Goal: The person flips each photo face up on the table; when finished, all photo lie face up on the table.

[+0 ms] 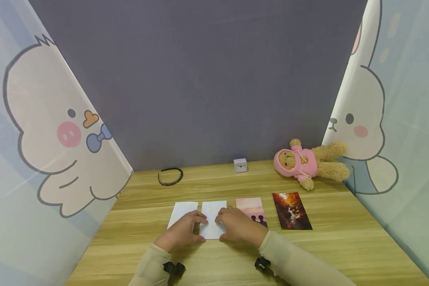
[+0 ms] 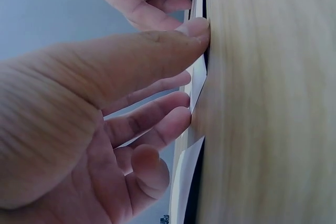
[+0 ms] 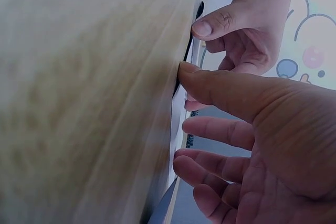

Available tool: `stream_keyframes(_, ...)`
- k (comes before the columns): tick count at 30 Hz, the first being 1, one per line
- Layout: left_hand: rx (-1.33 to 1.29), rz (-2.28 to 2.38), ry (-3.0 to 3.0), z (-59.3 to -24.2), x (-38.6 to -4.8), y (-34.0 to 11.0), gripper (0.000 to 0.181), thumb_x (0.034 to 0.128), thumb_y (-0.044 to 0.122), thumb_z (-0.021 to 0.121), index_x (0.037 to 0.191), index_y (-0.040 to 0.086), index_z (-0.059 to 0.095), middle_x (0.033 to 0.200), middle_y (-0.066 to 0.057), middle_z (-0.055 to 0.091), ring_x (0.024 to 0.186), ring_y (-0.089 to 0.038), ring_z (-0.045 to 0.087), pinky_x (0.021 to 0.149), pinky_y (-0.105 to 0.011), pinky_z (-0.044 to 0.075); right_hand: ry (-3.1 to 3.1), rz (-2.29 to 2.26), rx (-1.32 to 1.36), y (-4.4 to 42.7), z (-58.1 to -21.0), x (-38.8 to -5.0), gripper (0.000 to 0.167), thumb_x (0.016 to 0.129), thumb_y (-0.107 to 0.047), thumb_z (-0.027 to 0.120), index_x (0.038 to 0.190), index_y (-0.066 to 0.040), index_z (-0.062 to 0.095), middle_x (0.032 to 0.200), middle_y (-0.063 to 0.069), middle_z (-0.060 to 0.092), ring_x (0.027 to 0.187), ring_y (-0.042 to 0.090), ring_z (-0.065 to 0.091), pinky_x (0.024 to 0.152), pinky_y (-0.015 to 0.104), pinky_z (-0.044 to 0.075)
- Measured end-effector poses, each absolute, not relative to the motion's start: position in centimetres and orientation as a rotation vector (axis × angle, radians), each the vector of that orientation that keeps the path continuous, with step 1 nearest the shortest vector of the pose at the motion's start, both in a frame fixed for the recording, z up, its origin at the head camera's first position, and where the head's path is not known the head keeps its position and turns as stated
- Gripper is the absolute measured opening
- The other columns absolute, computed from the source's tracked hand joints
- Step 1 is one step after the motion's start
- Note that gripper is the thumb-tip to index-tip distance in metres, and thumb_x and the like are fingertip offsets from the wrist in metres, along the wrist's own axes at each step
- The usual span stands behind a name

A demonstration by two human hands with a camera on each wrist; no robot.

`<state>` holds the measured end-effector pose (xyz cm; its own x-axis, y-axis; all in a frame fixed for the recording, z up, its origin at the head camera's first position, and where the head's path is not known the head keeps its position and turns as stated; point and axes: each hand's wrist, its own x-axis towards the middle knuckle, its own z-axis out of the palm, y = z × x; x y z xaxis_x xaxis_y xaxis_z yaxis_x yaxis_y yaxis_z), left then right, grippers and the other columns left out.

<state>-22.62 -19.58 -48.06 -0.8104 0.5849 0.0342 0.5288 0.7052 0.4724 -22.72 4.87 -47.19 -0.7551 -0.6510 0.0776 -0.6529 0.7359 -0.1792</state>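
Observation:
A white card (image 1: 213,232) lies on the wooden table between my two hands. My left hand (image 1: 184,230) is at its left side, with the thumb at the near left corner and a fingertip on the white face. Opposite it, my right hand (image 1: 240,226) has its thumb at the near right corner and its index fingertip on the card. In the left wrist view the remaining fingers (image 2: 152,121) are spread and loosely bent. Right of the hands is a pink picture card (image 1: 249,206), partly hidden by my right hand. A second white card (image 1: 183,208) sits partly behind my left hand.
A dark red-and-orange picture card (image 1: 292,210) lies on the right. Along the back of the table (image 1: 214,262) are a black headband (image 1: 171,183), a small white clock (image 1: 240,165) and a teddy bear in a pink hoodie (image 1: 305,163). A grey partition (image 1: 207,87) rises behind.

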Motion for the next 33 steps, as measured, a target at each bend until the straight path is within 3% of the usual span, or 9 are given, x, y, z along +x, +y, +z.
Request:
stream_keyframes(15, 0.907, 0.691, 2.802, -48.06, -22.62, -19.6, 0.045, 0.0828, 0.023, 0.093, 0.122, 0.009, 0.076, 0.138, -0.002, 0.061, 0.131, -0.027, 0.056, 0.11, -0.043, 0.046, -2.886, 0.312, 1.129, 5.05, -47.29, -22.74, 0.04, 0.076, -0.04, 0.094, 0.107, -0.02, 0.081, 0.119, -0.002, 0.069, 0.109, 0.019, 0.06, 0.094, 0.035, 0.05)
stream_keyframes(24, 0.911, 0.742, 2.765, -48.26, -22.66, -20.09, 0.035, 0.0895, 0.028, 0.087, 0.12, 0.014, 0.077, 0.14, -0.002, 0.061, 0.132, -0.028, 0.056, 0.11, -0.047, 0.046, -2.923, 0.38, 1.141, 5.35, -47.48, -22.98, 0.036, 0.082, -0.04, 0.088, 0.111, -0.02, 0.081, 0.126, 0.0, 0.068, 0.117, 0.02, 0.059, 0.104, 0.037, 0.047)
stream_keyframes(33, 0.846, 0.884, 2.702, -48.16, -22.57, -20.32, 0.02, 0.0994, 0.028, 0.075, 0.117, 0.019, 0.077, 0.141, -0.001, 0.063, 0.137, -0.032, 0.053, 0.113, -0.054, 0.041, -2.938, 0.424, 1.121, 5.24, -47.27, -22.8, 0.038, 0.083, -0.045, 0.089, 0.11, -0.02, 0.079, 0.125, -0.001, 0.068, 0.119, 0.023, 0.06, 0.104, 0.04, 0.047)
